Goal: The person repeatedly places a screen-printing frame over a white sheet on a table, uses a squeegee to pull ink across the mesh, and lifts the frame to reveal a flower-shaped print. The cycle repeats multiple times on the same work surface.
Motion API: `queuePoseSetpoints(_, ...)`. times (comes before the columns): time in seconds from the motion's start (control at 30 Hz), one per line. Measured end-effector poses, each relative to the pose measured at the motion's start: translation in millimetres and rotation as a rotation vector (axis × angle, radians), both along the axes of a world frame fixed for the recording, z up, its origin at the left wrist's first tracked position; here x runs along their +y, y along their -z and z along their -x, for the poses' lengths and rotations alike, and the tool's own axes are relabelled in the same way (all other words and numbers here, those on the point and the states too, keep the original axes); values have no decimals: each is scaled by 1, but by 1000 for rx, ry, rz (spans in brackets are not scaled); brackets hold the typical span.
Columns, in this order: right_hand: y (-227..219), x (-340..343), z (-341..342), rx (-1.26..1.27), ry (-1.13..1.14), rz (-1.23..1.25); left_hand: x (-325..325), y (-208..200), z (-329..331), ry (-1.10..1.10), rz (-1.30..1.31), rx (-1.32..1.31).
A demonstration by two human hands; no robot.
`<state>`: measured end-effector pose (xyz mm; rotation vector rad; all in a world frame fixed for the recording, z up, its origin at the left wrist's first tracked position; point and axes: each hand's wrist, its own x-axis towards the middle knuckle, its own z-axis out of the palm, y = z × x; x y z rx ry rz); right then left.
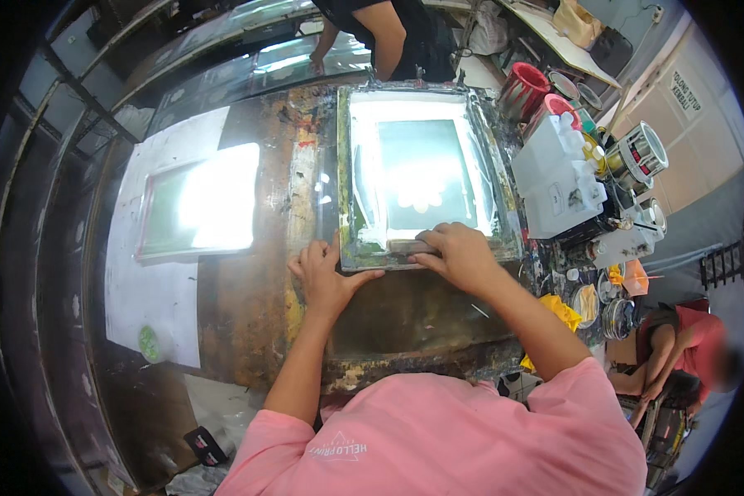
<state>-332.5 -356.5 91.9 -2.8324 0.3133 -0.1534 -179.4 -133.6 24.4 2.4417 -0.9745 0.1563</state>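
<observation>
A screen printing frame (345, 190) lies on the worktable, with a bright, shiny mesh and a pale flower-like shape near its front end. At the frame's near left corner is my left hand (322, 277), thumb stretched along the front edge and index finger up the left side; its other fingers are bent and apart. My right hand (459, 252) pinches a squeegee (405, 247), a short brownish bar lying across the near end of the screen. The squeegee's blade edge is hidden.
Left of the frame, a clear-looking glossy sheet (198, 202) lies on white paper (124, 298) near a green round item (149, 343). Paint cans (525, 87) and a white plastic jug (558, 178) crowd the right. Another person (388, 37) works beyond; one sits (678, 347) lower right.
</observation>
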Motion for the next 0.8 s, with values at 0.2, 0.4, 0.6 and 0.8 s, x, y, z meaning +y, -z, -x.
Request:
queuePoseSetpoints(0.2, 36, -17, -21, -125, 16, 120, 0, 11, -7, 42, 34, 24)
queuePoseSetpoints(0.4, 43, -118, -141, -209, 28, 234, 4, 10, -8, 62, 50, 45)
queuePoseSetpoints(0.6, -4, -207, -221, 52, -52, 56, 2, 17, -11, 130, 205, 12)
queuePoseSetpoints(0.8, 45, -190, -208, -256, -10, 254, 5, 20, -10, 186, 219, -14)
